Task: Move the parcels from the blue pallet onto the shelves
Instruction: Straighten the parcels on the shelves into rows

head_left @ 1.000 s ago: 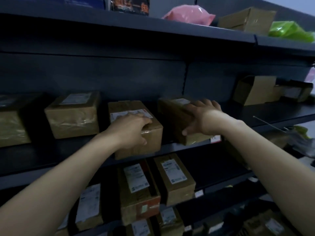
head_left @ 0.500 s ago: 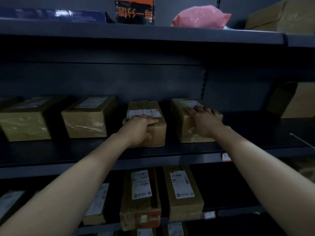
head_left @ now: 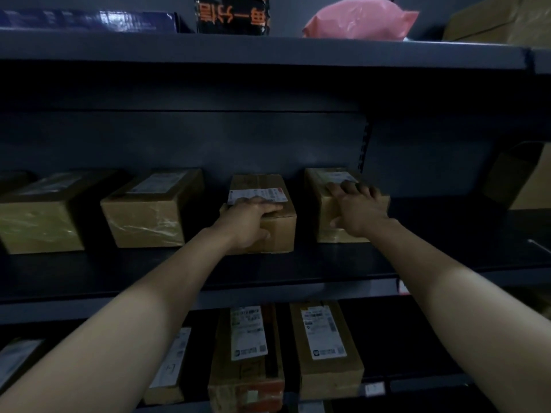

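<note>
Two brown cardboard parcels with white labels sit side by side on the dark middle shelf. My left hand grips the front top edge of the middle parcel, fingers over the top and thumb on the front face. My right hand lies on the right parcel with its fingers spread flat across the top and the thumb against the front. Both parcels stand flat on the shelf board. The blue pallet is out of view.
Two more taped parcels stand to the left on the same shelf, and an open box at far right. Labelled parcels fill the shelf below. Above lie a pink bag and a black package.
Both parcels went from hanging over the shelf's front edge to sitting further back on the board, squared up. My right hand shifted from the box's side to its top.
</note>
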{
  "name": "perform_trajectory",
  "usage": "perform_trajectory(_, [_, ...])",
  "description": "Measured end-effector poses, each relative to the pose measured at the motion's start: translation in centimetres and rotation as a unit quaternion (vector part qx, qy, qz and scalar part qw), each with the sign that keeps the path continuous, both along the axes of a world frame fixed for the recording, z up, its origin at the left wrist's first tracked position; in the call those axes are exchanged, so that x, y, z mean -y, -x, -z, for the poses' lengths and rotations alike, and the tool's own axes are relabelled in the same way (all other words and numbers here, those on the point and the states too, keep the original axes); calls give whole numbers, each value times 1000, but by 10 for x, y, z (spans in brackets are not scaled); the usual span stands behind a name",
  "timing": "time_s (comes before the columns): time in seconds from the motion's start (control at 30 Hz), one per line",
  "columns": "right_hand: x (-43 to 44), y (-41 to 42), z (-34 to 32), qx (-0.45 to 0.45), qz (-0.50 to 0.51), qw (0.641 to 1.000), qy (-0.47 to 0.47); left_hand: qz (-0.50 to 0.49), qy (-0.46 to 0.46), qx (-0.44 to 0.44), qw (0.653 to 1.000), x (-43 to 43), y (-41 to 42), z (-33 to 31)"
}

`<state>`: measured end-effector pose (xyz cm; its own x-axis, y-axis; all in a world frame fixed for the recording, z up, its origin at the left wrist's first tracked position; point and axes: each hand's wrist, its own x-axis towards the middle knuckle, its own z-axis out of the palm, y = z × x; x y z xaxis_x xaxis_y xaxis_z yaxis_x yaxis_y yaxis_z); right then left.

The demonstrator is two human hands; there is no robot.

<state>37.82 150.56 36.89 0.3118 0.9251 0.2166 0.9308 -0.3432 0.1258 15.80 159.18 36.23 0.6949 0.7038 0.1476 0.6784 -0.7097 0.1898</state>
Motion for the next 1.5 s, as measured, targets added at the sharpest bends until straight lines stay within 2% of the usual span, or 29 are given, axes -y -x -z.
perform_trajectory(0.23, [18, 16, 9, 29, -39, 996, -79, -9, -33, 7, 999, 13, 5, 0])
perform_trajectory(0.33, [46, 34, 14, 9, -108, 984, -144, 2, -87, 73, 994, 32, 10, -5])
perform_trajectory(0.47, [94, 61, 35, -47, -214, 954, -205, 48, -145, 115, 982, 71, 14, -3])
perform_trajectory(0.63, [142, 76, 77, -43, -292, 931, -216, 92, -86, 154, 980, 124, 30, 32])
perform_trajectory(0.73, [154, 78, 112, -37, -319, 932, -169, 97, -18, 103, 990, 141, 35, 70])
perform_trajectory(0.87, [146, 75, 161, -47, -281, 958, -23, 60, 64, -15, 996, 137, 35, 132])
perform_trajectory(1.07, [127, 58, 230, -30, -198, 971, 132, -21, 81, -168, 982, 116, 54, 215])
perform_trajectory(1.13, [122, 51, 245, -40, -172, 972, 157, -32, 101, -184, 977, 112, 58, 235])
perform_trajectory(1.23, [116, 44, 263, -54, -142, 974, 166, -43, 77, -183, 979, 105, 57, 254])
perform_trajectory(1.5, [73, 33, 285, -39, -99, 982, 157, -67, 51, -155, 984, 74, 33, 262])
